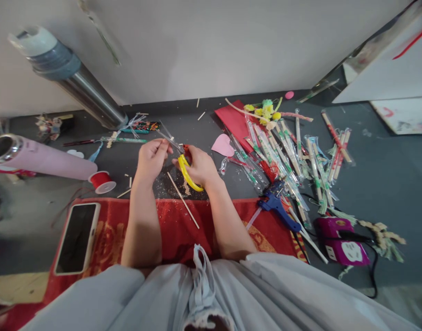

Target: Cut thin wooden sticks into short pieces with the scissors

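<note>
My right hand (201, 166) grips a pair of scissors (187, 174) by the yellow handles, blades pointing up and to the left. Just left of the blades, my left hand (152, 155) is closed in a pinch; what its fingertips hold is too small to make out. Below the hands a thin wooden stick (182, 200) lies partly on a red towel (183, 239). Pale crumbs are scattered around it on the dark table (386, 184). A pink paper heart (223, 145) rests to the right of my right hand.
On the left stand a pink flask (52, 158), a red thread spool (102, 182) and a phone (77, 238). A metal tube (90, 96) leans behind. At right are wrapped sticks (276, 156), a blue glue gun (280, 210) and a purple power socket (345, 243) with a cable.
</note>
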The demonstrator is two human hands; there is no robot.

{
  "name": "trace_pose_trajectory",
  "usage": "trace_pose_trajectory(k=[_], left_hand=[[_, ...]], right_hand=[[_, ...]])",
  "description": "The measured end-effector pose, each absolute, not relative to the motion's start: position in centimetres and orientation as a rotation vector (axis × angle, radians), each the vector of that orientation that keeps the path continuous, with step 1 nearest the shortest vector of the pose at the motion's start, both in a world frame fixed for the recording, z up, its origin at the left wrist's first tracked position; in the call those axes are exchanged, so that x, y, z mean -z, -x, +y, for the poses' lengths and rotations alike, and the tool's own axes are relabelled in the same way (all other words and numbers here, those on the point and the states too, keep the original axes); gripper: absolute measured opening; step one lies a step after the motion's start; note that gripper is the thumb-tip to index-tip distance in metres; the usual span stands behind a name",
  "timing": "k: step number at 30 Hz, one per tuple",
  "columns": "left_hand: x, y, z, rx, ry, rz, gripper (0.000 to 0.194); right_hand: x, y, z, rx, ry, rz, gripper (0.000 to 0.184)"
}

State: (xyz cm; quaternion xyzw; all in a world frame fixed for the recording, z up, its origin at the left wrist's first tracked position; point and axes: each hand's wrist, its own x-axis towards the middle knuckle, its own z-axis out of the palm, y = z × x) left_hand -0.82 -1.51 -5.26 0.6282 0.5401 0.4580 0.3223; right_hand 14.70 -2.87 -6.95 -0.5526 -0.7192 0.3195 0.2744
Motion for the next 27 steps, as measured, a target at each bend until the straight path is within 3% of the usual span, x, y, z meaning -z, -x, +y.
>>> trace_pose_trajectory(k=[6,13,27], left_hand=[[5.1,0.5,-1.5,-1.319,-1.873,1.620,0.028],[4.5,0.4,-2.1,-1.222,-1.869,1.545,0.044],[4.6,0.6,-1.7,-1.250,-1.950,1.523,0.046]], right_hand=[[7.7,-14.4,-2.8,-0.760,1.434,-1.861,0.059],[8.1,-14.5,-3.1,-0.728,1.334,-1.890,0.064],[8.2,-14.7,-2.8,-0.786,1.266,-1.910,0.061]])
